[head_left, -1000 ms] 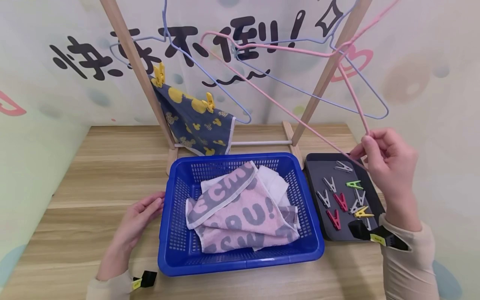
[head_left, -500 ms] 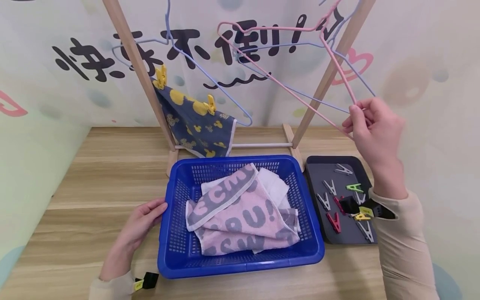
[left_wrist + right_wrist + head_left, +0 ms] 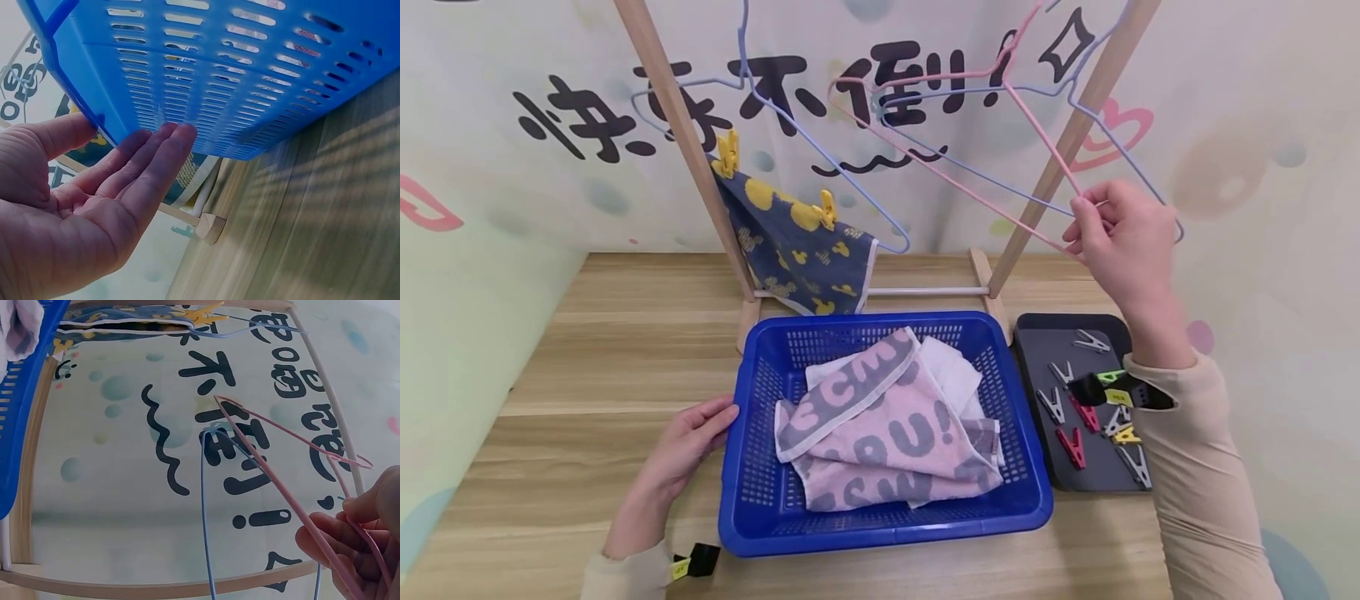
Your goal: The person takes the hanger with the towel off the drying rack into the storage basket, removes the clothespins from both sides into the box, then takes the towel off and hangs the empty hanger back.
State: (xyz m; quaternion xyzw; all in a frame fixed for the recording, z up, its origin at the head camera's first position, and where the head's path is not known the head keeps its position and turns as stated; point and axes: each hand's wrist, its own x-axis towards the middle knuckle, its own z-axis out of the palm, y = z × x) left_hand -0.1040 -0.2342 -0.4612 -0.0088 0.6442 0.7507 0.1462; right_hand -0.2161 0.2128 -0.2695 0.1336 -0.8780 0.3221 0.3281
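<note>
Right hand point(image 3: 1123, 242) grips a pink hanger point(image 3: 1045, 140) by its corner

At the right of the head view, the right hand is curled round one lower corner of the pink hanger, where the shoulder arm and the bottom bar meet. Holding it by that end seems to keep the hook free at the top. The hanger slants up through the upper right of the frame; in the right wrist view its hook lies near the white rail point(image 3: 326, 394), though I cannot tell whether it is over it.

At the lower left, the left hand point(image 3: 688, 446) is unclenched, thumb and fingertips touching the left side of the blue basket point(image 3: 880, 537) — probably to steady it.

The basket sits low in the centre of the counter point(image 3: 587, 350), holding a pink-and-grey towel point(image 3: 880, 446) over a white cloth point(image 3: 951, 371). At its right lies a dark tray point(image 3: 1097, 475) of loose clips point(image 3: 1071, 448), likely there for easy reach.

Behind, a wooden frame point(image 3: 688, 146) stands with one blue hanger point(image 3: 842, 172) at upper left and another blue hanger point(image 3: 1123, 150) at upper right. A navy cloth point(image 3: 805, 242) hangs at the left one — two yellow clips point(image 3: 727, 154) on its top edge apparently hold it there.
</note>
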